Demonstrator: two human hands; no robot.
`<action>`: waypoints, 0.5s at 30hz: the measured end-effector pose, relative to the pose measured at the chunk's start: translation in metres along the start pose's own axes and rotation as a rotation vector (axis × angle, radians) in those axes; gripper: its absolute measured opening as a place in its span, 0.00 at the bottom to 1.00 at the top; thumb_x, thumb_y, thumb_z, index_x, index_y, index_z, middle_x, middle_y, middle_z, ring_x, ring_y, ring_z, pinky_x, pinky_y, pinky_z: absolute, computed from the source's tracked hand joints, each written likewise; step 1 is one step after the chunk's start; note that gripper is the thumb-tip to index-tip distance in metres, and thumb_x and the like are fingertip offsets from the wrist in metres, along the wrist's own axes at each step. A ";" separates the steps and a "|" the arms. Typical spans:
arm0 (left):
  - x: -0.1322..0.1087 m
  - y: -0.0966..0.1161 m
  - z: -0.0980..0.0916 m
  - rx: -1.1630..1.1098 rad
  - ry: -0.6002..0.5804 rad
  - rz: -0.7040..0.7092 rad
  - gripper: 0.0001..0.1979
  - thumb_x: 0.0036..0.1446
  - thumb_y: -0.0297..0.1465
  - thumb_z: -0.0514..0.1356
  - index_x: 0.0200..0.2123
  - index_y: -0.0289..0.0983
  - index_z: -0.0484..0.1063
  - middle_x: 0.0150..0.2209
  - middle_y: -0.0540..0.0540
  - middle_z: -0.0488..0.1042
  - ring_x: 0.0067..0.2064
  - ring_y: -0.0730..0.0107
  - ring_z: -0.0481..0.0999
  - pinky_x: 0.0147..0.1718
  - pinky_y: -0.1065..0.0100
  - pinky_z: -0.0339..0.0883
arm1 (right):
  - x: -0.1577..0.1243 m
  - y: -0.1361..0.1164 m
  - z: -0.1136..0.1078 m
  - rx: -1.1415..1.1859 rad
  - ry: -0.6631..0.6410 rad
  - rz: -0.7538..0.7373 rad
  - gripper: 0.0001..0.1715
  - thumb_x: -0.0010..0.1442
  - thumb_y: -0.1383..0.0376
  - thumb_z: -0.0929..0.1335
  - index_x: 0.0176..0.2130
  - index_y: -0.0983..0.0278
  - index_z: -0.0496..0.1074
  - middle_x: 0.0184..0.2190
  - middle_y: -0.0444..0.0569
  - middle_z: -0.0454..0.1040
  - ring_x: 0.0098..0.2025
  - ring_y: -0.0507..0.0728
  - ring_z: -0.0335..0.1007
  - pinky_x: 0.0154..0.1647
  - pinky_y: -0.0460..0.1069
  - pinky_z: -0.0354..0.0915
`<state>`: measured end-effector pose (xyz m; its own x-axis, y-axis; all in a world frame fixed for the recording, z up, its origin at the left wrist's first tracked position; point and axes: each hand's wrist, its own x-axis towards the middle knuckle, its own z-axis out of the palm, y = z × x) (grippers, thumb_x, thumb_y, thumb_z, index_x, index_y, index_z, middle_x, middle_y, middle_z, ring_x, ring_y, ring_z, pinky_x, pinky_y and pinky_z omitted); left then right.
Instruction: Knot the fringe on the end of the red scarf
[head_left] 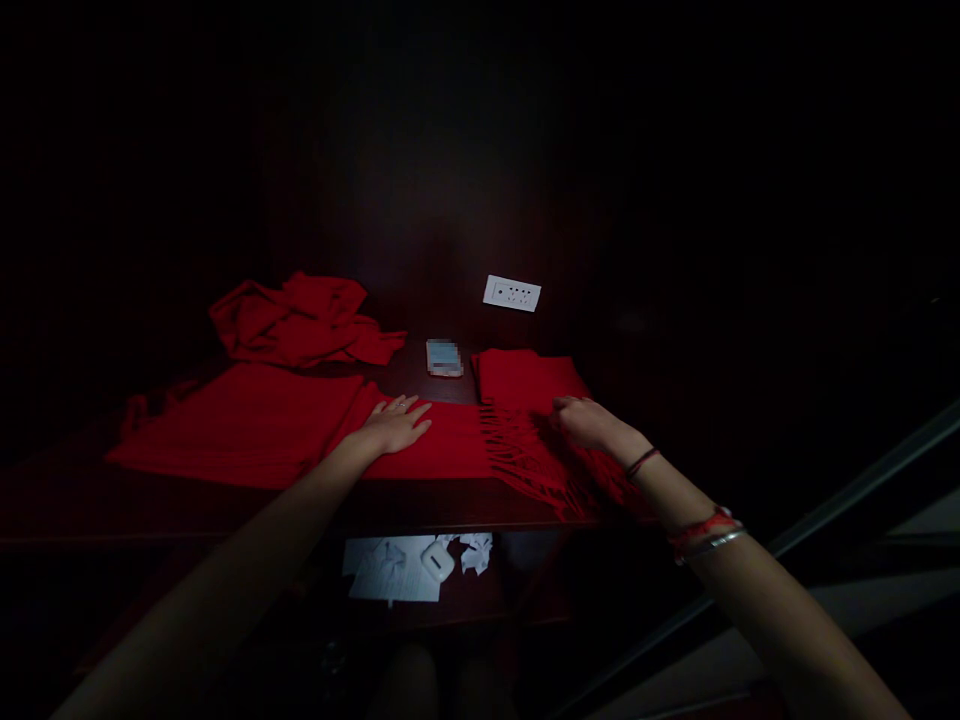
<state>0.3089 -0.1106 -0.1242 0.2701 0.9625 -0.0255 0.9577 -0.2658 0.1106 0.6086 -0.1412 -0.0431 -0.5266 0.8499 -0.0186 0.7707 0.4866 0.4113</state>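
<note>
A red fringed scarf [450,445] lies spread along the dark tabletop, its tassels pointing right. On it my left hand [394,425] rests flat with the fingers apart and a ring on one finger. My right hand [589,422] is closed over red cloth at the right, its fingers curled and partly hidden. Beneath and behind that hand is a folded red scarf [529,375]. More red cloth, a folded scarf [240,420], lies flat on the left.
A crumpled red cloth [300,320] lies at the back left. Behind the scarves is a phone [444,358], and a white wall socket [512,293] sits above. Below the table edge, an open drawer or shelf holds papers [394,580] and a small white case [437,562].
</note>
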 end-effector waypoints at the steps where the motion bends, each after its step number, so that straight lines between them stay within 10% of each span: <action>1: 0.000 0.001 0.000 -0.002 0.005 -0.003 0.26 0.56 0.44 0.36 0.57 0.43 0.44 0.59 0.47 0.41 0.59 0.60 0.40 0.53 0.56 0.39 | -0.002 0.003 0.000 0.024 0.025 0.015 0.12 0.50 0.74 0.60 0.31 0.64 0.70 0.34 0.52 0.67 0.37 0.56 0.63 0.34 0.47 0.56; 7: -0.005 0.007 0.000 -0.011 0.031 0.010 0.26 0.56 0.43 0.36 0.57 0.41 0.46 0.59 0.44 0.43 0.59 0.59 0.41 0.52 0.55 0.39 | 0.032 -0.041 0.002 0.246 0.223 -0.163 0.15 0.54 0.69 0.58 0.42 0.66 0.65 0.39 0.51 0.66 0.42 0.53 0.60 0.43 0.46 0.54; 15: -0.001 0.003 0.003 0.003 0.046 0.027 0.26 0.56 0.44 0.36 0.57 0.42 0.45 0.59 0.44 0.44 0.58 0.58 0.42 0.52 0.55 0.40 | 0.077 -0.067 0.007 0.160 -0.021 -0.127 0.13 0.49 0.70 0.61 0.37 0.61 0.67 0.34 0.47 0.70 0.38 0.54 0.64 0.34 0.46 0.55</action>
<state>0.3114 -0.1125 -0.1271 0.2911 0.9564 0.0229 0.9504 -0.2919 0.1072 0.5190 -0.1064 -0.0787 -0.6174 0.7825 -0.0805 0.7465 0.6151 0.2540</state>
